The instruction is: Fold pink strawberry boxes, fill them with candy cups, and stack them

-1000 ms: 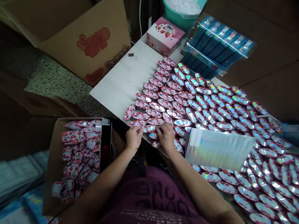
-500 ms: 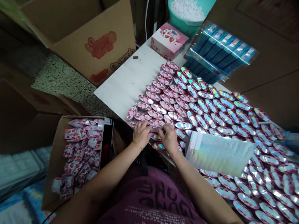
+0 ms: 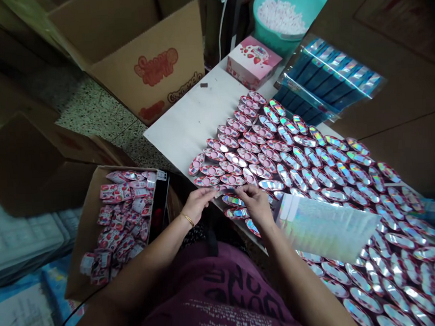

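Observation:
My left hand (image 3: 198, 204) and my right hand (image 3: 256, 204) meet at the near edge of the table. Pinched between the fingertips of both is a small thin strip (image 3: 225, 192), greyish and partly shiny; its exact kind is too small to tell. Around them stand rows of small pink and red packs (image 3: 231, 167) with oval tops. Those close to my left hand show plain pink round centres, while packs (image 3: 311, 177) farther right have shiny holographic tops. A silvery holographic sheet (image 3: 328, 226) with pale blank patches at one corner lies over some packs beside my right forearm.
At the left, a carton (image 3: 73, 263) holds many pink wrapped packs. A large open cardboard box (image 3: 117, 85) stands beyond the white table (image 3: 185, 113). Toward the back are a pink strawberry box (image 3: 254, 62), a teal tub (image 3: 280, 43) of white pieces and blue packs (image 3: 330, 80) in clear plastic.
My hands have drawn slightly apart and the left one has lowered toward me, so the strip between them now shows. The whole view has shifted a little.

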Motion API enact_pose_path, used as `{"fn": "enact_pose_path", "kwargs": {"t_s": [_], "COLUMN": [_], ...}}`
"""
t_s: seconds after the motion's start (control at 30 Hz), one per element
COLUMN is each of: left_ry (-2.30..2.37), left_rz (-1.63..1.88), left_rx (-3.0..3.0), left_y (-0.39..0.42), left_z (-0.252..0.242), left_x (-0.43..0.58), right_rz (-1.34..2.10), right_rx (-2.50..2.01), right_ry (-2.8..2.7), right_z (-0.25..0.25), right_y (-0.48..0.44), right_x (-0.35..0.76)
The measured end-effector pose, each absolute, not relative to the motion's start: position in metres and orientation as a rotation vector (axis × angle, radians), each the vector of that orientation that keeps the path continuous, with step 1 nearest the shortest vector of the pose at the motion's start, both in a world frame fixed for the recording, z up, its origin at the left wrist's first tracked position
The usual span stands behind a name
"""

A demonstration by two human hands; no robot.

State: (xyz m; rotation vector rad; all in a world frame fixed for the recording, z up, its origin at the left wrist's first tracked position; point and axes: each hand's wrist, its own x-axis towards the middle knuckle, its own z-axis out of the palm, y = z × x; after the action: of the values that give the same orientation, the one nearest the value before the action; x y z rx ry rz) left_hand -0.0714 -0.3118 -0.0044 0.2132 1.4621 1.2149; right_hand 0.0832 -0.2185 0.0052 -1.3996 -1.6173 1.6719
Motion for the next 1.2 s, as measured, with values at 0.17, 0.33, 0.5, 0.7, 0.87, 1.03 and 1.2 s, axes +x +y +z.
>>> {"fn": "enact_pose_path", "kwargs": {"t_s": [0.17,0.33,0.5,0.7,0.87,1.03,1.2], "left_ry": [1.602,1.603,1.77,2.127,2.266,2.335,2.091], "left_rz": [1.193,1.197,1.245,0.948,0.622,0.466,0.685], "left_rx": [0.166,0.15,0.375,1.019,1.391,1.449,1.702], "left_y": [-0.307,-0.304,-0.299,-0.294,-0.291,-0.295,-0.279], "left_z": [-0.011,-0.012,-0.027,-0.034,-0.029,-0.022,-0.01], "left_x": [-0.069,-0.072,-0.074,-0.077,-0.072,-0.074,-0.053], "right_rz": [1.695,1.633,1.326,0.896,0.728,0.694,0.618], "right_rx": [-1.491,-1.519,-1.579,-1.513,-1.498,-1.577,-1.38], "right_ry": [-1.488,-1.511,-1.714,-2.024,-2.176,-2.156,-2.093], "right_z": [-0.01,-0.021,-0.031,-0.037,-0.043,-0.035,-0.002], "right_y": [-0.223,-0.226,-0.229,-0.227,-0.229,-0.23,-0.224], "right_x": [0.08,0.079,0.075,0.072,0.069,0.065,0.134]}}
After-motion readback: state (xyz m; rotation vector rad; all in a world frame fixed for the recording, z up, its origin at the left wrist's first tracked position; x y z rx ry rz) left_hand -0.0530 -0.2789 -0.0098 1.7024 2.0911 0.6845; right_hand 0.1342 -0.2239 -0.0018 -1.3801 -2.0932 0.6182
